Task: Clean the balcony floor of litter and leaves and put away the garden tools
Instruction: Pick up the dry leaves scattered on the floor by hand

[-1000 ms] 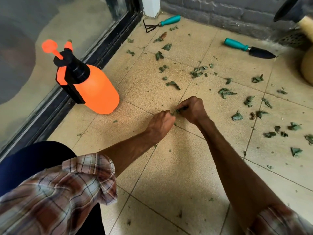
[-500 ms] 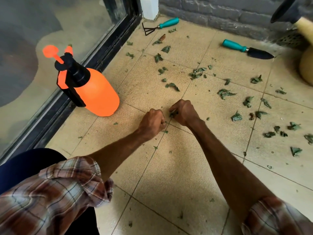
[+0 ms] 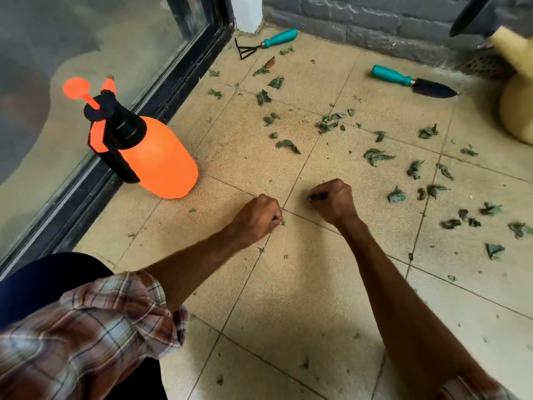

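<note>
My right hand [image 3: 331, 201] is balled tight round some leaves [image 3: 315, 197]. My left hand [image 3: 256, 217] has its fingers curled at a scrap [image 3: 282, 223] on the floor [image 3: 302, 284], can't tell if I've got it. More leaves are scattered to the right. The trowel [image 3: 415, 83] and rake [image 3: 265, 43] lie near the wall [image 3: 360, 21].

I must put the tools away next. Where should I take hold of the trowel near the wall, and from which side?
Grip the trowel by its teal handle, probably from above and the near side. It lies flat, handle pointing left over open floor; the dark blade points right toward the cream watering can, and the brick wall runs close behind.
</note>
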